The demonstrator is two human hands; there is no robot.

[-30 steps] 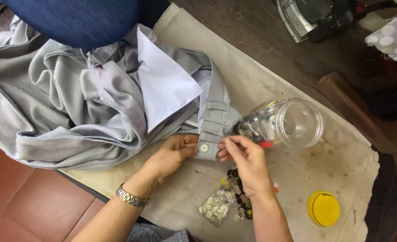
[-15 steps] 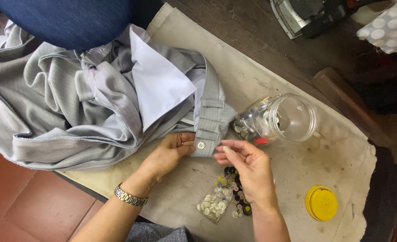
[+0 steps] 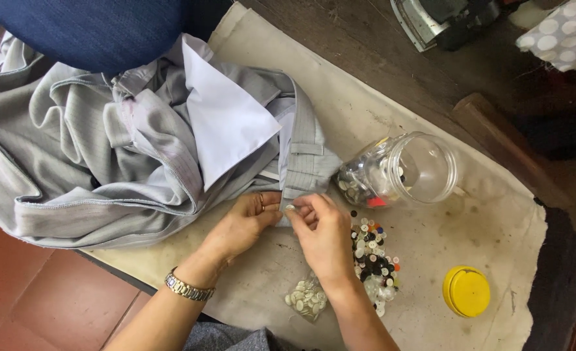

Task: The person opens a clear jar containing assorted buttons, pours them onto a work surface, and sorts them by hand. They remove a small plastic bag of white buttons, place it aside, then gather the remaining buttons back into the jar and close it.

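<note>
Soft even daylight, faint shadows, hands perhaps slightly blurred.

Tailoring workshop, cloth-covered worktable (image 3: 470,273) stained from use, grey striped trousers (image 3: 93,162) with white pocket lining spread out, clear jar (image 3: 402,172) of mixed buttons on its side, loose buttons (image 3: 372,250) heaped, yellow lid (image 3: 466,291), red tiled floor (image 3: 34,299).

We wear a metal link wristwatch (image 3: 188,286) on our left wrist, a ring (image 3: 261,201) on that hand, forearms bare.
</note>
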